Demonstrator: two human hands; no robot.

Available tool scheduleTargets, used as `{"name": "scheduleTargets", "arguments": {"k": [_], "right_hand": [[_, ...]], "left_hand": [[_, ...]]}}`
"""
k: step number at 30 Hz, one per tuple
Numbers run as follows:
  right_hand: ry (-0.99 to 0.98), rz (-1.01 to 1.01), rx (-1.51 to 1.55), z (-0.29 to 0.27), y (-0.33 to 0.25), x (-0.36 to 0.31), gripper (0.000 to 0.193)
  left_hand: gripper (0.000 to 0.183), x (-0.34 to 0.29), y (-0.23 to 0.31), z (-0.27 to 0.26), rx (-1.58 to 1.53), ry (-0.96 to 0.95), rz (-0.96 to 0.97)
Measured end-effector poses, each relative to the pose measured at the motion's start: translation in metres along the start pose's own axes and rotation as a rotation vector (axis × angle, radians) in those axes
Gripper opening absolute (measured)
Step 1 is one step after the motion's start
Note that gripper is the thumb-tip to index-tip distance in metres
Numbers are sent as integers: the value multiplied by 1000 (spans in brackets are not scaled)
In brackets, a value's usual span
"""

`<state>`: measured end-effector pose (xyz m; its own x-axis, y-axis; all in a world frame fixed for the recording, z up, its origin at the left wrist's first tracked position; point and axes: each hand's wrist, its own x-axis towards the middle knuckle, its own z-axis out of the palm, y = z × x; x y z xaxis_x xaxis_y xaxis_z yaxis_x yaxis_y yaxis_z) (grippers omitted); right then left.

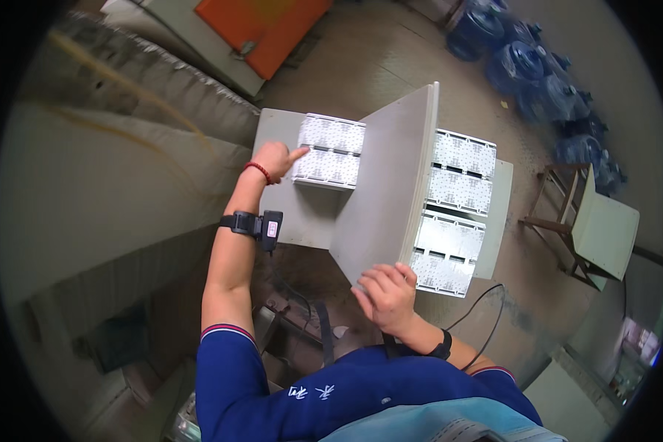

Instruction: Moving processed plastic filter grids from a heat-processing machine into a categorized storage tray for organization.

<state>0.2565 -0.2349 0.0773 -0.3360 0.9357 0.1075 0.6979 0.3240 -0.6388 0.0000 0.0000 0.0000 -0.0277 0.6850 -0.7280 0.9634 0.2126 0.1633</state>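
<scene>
- Because it carries everything the hands are near, the light grey desk [295, 214] comes first; its top shows on both sides of a tall board.
- Grey and flat, the board [387, 177] stands up across the middle of the desk, its left face turned to view.
- Blue water bottles [519, 66] are gathered on the floor beyond, at the upper right.
- A stool [605, 228] with a pale top and wooden legs is well apart, to the right of the desk.
- White, dark-speckled panel blocks are set on either side of the board: the left block [331, 168] on the desk to its left, the far right block [460, 190] and the near right block [449, 239] to its right, one nearer the person.
- The left hand [274, 158] is at the left block's outer edge, index outstretched over it, the other fingers curled; whether they hold anything, I cannot tell.
- The right hand [390, 298] is at the board's near end, fingers half-curled and narrowly spaced; I cannot tell if they grip it.
- A dark strapped device [270, 230] sits on the left forearm.
- A red bracelet [258, 172] circles the left wrist.
</scene>
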Motion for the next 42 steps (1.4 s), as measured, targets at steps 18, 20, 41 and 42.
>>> {"name": "scheduleTargets", "arguments": {"k": [18,20,41,42], "right_hand": [[-414,-179,-432,-46,-73,-126,35],[-492,-387,-438,-61,-117,-144,34],[-1472,-1168,-402,180,-456,-613,35],[-1454,-1221,-439,187,-463,-626,36]], "left_hand": [[49,-688,-255,464,-1591,671,-366],[50,-750,-243,553,-1697,854,-469],[80,-1128,-198,1129,-1436,997,-2518],[84,-1130,-206,1142,-1481,948,-2505]]}}
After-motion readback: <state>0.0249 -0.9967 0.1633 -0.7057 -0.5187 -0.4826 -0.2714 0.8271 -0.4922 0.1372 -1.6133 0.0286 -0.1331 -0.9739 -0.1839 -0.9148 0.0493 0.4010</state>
